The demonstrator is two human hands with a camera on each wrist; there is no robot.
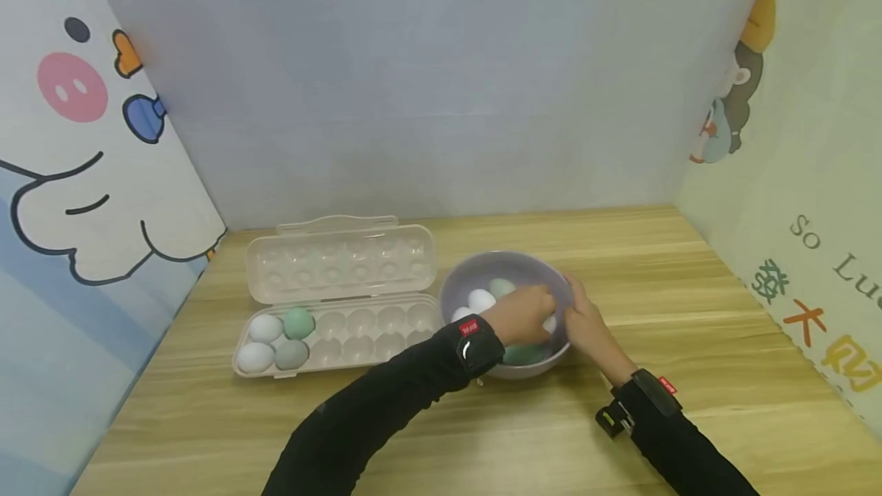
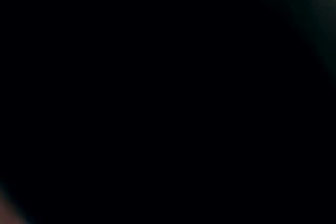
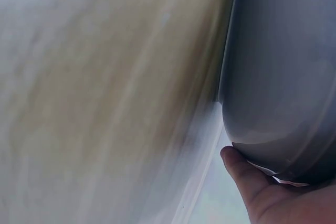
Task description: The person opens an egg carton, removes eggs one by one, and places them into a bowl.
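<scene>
In the head view my left hand (image 1: pixel 521 315) reaches into the purple-grey bowl (image 1: pixel 451 282). Its fingers curl down round a white egg (image 1: pixel 550 324) that shows partly between index finger and thumb. White eggs (image 1: pixel 481 301) and green ones (image 1: pixel 501 287) lie about that hand in the bowl. My right hand (image 1: pixel 591 331) grips the bowl's right side at the rim; the right wrist view has a digit against the outer wall. To the left, an open egg carton (image 1: pixel 347 354) holds two white eggs and two green ones at its left end. The left wrist view is almost wholly black.
The carton's clear lid (image 1: pixel 341 262) lies folded back behind its tray. All of it rests on a wood-grain table (image 1: pixel 441 435). A plain back wall (image 1: pixel 441 83) and printed side panels (image 1: pixel 806 266) enclose the table.
</scene>
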